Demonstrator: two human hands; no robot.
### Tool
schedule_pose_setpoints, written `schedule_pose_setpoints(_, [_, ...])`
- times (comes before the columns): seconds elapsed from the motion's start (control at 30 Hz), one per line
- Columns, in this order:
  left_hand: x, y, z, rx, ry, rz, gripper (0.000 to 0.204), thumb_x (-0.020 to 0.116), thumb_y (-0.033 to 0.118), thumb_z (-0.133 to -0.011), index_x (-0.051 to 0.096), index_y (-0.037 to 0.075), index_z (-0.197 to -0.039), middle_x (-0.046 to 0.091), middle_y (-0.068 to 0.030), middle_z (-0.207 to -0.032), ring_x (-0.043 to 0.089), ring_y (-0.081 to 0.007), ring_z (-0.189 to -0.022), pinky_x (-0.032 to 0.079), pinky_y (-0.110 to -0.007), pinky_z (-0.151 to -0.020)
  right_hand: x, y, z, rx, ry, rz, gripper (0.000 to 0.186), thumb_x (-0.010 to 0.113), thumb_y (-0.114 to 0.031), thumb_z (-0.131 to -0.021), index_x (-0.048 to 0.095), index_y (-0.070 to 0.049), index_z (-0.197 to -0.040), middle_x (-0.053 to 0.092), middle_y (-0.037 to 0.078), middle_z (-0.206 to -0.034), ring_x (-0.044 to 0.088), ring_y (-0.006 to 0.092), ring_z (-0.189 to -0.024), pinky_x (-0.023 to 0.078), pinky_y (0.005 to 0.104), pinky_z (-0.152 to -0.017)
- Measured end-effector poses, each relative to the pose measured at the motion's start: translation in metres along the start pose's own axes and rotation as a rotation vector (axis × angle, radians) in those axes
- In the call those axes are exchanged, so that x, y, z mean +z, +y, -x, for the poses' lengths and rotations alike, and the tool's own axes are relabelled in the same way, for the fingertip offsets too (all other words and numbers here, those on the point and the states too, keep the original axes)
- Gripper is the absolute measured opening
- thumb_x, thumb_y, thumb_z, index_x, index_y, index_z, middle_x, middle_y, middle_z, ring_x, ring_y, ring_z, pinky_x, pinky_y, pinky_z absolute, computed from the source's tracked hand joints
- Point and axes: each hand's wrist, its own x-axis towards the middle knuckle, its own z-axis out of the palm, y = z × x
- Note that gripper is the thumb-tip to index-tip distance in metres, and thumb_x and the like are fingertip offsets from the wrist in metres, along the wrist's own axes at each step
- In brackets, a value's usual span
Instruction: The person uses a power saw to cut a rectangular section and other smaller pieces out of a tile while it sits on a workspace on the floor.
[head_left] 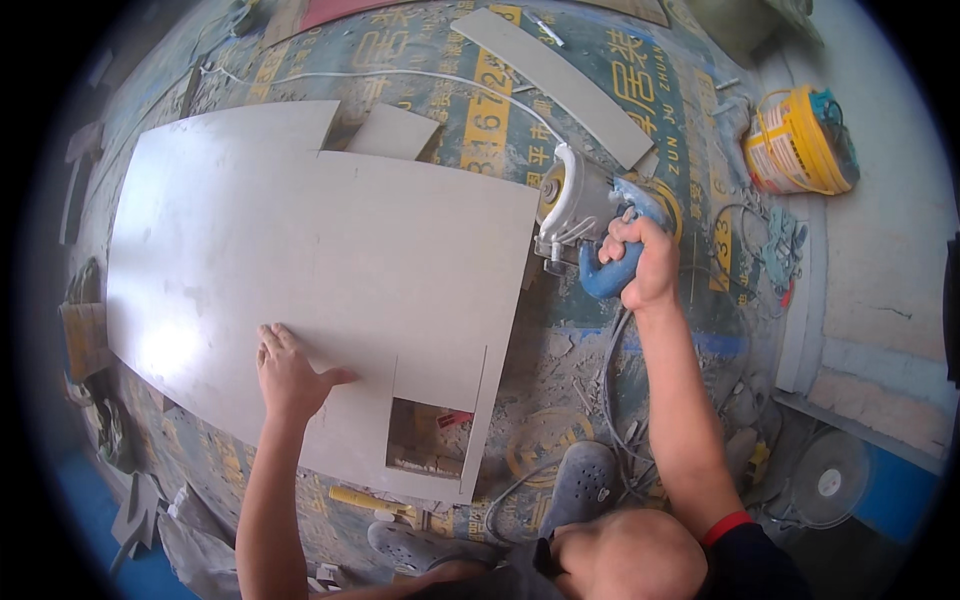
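Observation:
A large pale grey tile (300,250) lies flat on the covered floor, with a rectangular cut-out (430,435) near its lower edge and a notch at its top. My left hand (288,375) presses flat on the tile, fingers spread, just left of the cut-out. My right hand (640,262) grips the blue handle of a hand-held tile cutter (580,215). The cutter's white guard sits against the tile's right edge.
A long tile strip (555,85) and a small tile offcut (395,132) lie beyond the tile. A yellow bucket (795,140) stands at the right. The cutter's cables (610,400) loop near my grey shoes (585,480). A white fan (825,480) sits lower right.

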Motion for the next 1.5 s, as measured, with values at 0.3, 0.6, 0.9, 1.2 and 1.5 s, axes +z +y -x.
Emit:
schedule_pose_setpoints(0.3, [0.002, -0.002, -0.001, 0.006, 0.013, 0.027, 0.137, 0.087, 0.062, -0.054, 0.025, -0.022, -0.143, 0.029, -0.0389, -0.149, 0.032, -0.0393, -0.143, 0.027, -0.041, -0.119, -0.001, 0.0, 0.01, 0.041, 0.014, -0.016, 0.011, 0.056, -0.005, -0.078, 0.051, -0.006, -0.087, 0.05, 0.004, -0.075, 0.048, 0.015, -0.062, 0.043, 0.0331, -0.063])
schedule_pose_setpoints(0.6, [0.006, -0.004, -0.002, 0.017, 0.036, 0.024, 0.135, 0.088, 0.062, -0.054, 0.027, -0.021, -0.142, 0.03, -0.0392, -0.148, 0.036, -0.0406, -0.14, 0.029, -0.041, -0.117, 0.003, 0.001, 0.021, 0.047, 0.034, 0.0, 0.01, 0.055, -0.005, -0.077, 0.05, -0.006, -0.086, 0.049, 0.005, -0.074, 0.048, 0.0155, -0.061, 0.043, 0.0337, -0.063])
schedule_pose_setpoints(0.9, [0.01, -0.007, -0.001, 0.027, 0.081, 0.044, 0.133, 0.089, 0.06, -0.052, 0.031, -0.022, -0.139, 0.034, -0.0391, -0.145, 0.038, -0.0403, -0.139, 0.031, -0.042, -0.115, 0.004, 0.005, 0.037, 0.064, 0.024, 0.033, 0.007, 0.054, -0.007, -0.077, 0.051, -0.007, -0.084, 0.047, 0.004, -0.073, 0.048, 0.016, -0.062, 0.043, 0.0345, -0.063])
schedule_pose_setpoints(1.2, [0.011, -0.01, -0.004, 0.032, 0.08, 0.023, 0.131, 0.088, 0.06, -0.054, 0.032, -0.022, -0.139, 0.036, -0.0409, -0.144, 0.042, -0.0425, -0.136, 0.036, -0.041, -0.113, 0.006, 0.017, 0.064, 0.074, 0.036, -0.014, 0.008, 0.055, -0.004, -0.075, 0.051, -0.006, -0.082, 0.051, 0.006, -0.072, 0.05, 0.017, -0.059, 0.044, 0.0353, -0.061])
schedule_pose_setpoints(1.5, [-0.004, -0.011, -0.006, 0.079, -0.097, -0.041, 0.131, 0.093, 0.044, -0.055, 0.021, -0.016, -0.147, 0.026, -0.0381, -0.151, 0.039, -0.0428, -0.139, 0.033, -0.043, -0.116, 0.009, 0.021, 0.096, 0.136, 0.081, -0.014, 0.009, 0.055, -0.002, -0.073, 0.051, -0.006, -0.081, 0.05, 0.005, -0.069, 0.049, 0.0161, -0.058, 0.043, 0.034, -0.06])
